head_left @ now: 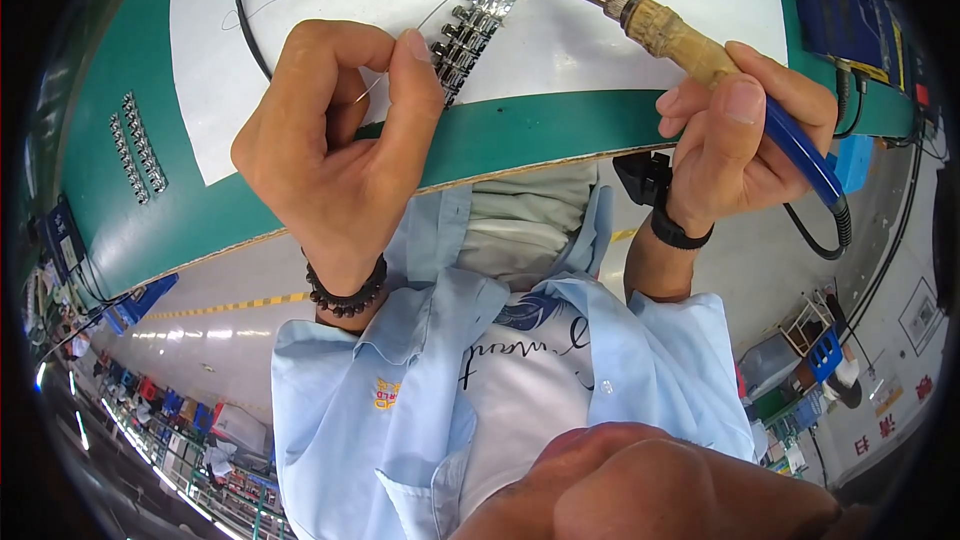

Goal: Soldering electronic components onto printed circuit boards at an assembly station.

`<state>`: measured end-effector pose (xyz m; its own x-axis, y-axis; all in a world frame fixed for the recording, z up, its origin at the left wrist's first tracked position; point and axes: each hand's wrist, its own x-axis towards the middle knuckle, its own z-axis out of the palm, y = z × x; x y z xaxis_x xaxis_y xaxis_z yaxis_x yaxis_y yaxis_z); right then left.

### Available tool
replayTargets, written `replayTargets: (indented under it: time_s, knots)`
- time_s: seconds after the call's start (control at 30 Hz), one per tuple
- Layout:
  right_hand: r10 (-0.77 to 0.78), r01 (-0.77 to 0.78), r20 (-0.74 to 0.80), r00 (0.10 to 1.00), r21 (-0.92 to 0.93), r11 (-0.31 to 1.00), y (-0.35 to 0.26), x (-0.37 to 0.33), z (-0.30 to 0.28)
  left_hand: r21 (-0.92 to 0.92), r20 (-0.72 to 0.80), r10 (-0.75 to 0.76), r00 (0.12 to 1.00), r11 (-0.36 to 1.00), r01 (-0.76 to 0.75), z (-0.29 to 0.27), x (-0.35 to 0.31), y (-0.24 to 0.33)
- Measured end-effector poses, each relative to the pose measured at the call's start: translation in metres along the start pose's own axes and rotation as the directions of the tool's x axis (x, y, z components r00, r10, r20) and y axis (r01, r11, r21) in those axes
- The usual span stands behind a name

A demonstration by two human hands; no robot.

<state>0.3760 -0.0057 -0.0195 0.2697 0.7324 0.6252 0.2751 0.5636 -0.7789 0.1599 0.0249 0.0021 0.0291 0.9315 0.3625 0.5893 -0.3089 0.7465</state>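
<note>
Shirt: a light blue overshirt point(400, 380) over a white printed top fills the lower middle, nearest the camera.
Wrists: a dark bead bracelet point(346, 295) circles the left wrist; a black band point(678, 233) circles the right wrist.
Left hand: the left hand point(335, 155) sits over the table edge, thumb and forefinger pinched together on a thin solder wire point(425, 20); the other fingers are curled in.
Solder wire: it runs up and to the right from the pinch toward the upper end of the connector strip.
Right hand: the right hand point(745, 135) is clamped around a soldering iron point(690, 40), thumb on top, fingers wrapped below.
Soldering iron: tan wrapped grip, blue handle behind the hand, black cord looping down at the right; the metal shaft points left and its tip meets the top of the connector strip.
Connector strip: 1 row of small metal terminals point(480, 15) lies slanted on the white sheet, between the 2 hands, touching the left thumb tip.
White sheet: the white sheet point(620, 40) covers the green table point(530, 135).
Spare strip: a second terminal strip point(138, 145) lies on bare green at the far left, well apart.
Cable: a black cable point(243, 15) curves over the sheet behind the left hand.
</note>
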Motion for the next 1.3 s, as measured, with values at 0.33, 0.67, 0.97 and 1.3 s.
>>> replayTargets:
  time_s: [0.33,0.67,0.97,1.3]
  knots:
    - [-0.032,0.031,0.042,0.999,0.021,0.999,0.0022,-0.0012,0.0014,0.001,-0.003,0.001,1.000,1.000,-0.001,0.0008,0.0005,0.0004]
    - [0.022,-0.022,0.006,1.000,0.120,0.993,0.0013,-0.0026,0.0032,0.034,0.011,0.031,0.999,0.999,-0.031,0.0004,0.0003,0.0022]
    - [-0.058,0.061,0.082,0.995,-0.029,0.998,0.0023,0.0009,0.0025,0.065,0.032,0.054,0.998,0.996,-0.056,0.0000,0.0001,0.0026]
    - [-0.003,0.006,-0.033,0.999,0.095,0.995,0.0000,-0.0048,0.0059,0.058,0.017,0.094,0.995,0.994,-0.095,0.0000,0.0005,0.0022]
